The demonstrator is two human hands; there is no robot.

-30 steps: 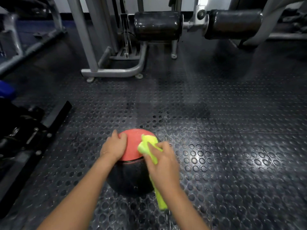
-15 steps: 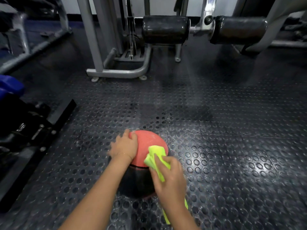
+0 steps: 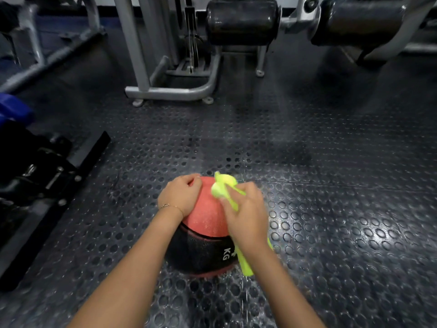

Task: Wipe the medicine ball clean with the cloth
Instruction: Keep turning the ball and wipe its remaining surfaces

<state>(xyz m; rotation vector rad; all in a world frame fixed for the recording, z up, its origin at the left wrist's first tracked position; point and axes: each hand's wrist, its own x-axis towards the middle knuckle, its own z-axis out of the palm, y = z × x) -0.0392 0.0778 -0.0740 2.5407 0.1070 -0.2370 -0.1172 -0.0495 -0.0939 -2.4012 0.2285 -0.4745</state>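
A red and black medicine ball [image 3: 205,223] marked "KG" rests on the studded rubber floor at the lower centre. My left hand [image 3: 181,197] lies flat on the ball's upper left side, fingers curled over its far edge. My right hand [image 3: 246,214] grips a bright yellow-green cloth [image 3: 223,189] and presses it onto the red top of the ball. A tail of the cloth hangs down under my right wrist beside the ball.
A grey steel machine frame [image 3: 170,93] stands on the floor ahead, with two black padded rollers [image 3: 241,22] above it. A black bench base [image 3: 54,185] and a blue pad [image 3: 11,110] sit at the left. Dark studded floor mat [image 3: 343,197] spreads to the right.
My right hand has slid the cloth from the ball's near right side up toward its far top. The left hand stays on the ball. The view has shifted closer.
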